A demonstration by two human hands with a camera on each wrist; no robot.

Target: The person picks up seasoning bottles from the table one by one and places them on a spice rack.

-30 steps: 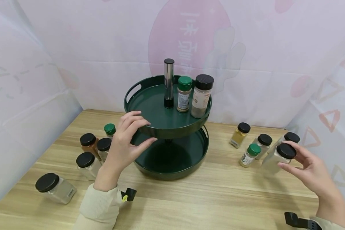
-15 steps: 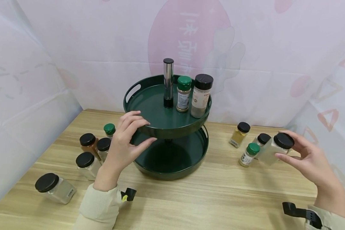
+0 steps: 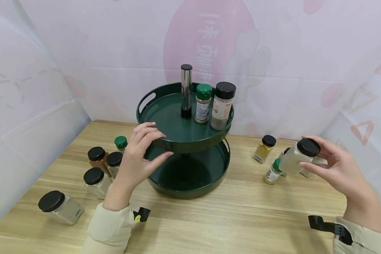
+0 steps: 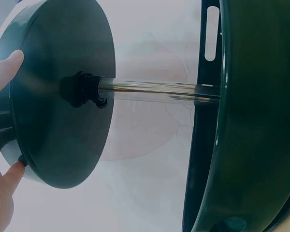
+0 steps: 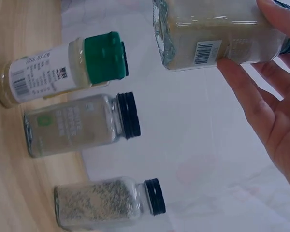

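Observation:
My left hand grips the front rim of the green two-tier round tray, fingers over the edge and thumb lower down. In the left wrist view, that hand's thumb and a fingertip touch the upper tier. At the right, my right hand holds a clear glass spice jar with a black lid, tilted and raised off the table. The right wrist view shows this jar's barcode side, with pale contents. A green-capped spice bottle and two black-lidded jars stand behind it, partly hidden in the head view.
On the upper tier stand a green-capped bottle and a larger black-capped shaker, beside the metal post. A yellow spice jar is right of the tray. Several jars, including a pale jar, stand at the left.
My right hand has lifted the spice jar and carried it slightly left and up, uncovering less of the jars behind. My left hand has stayed on the tray's rim.

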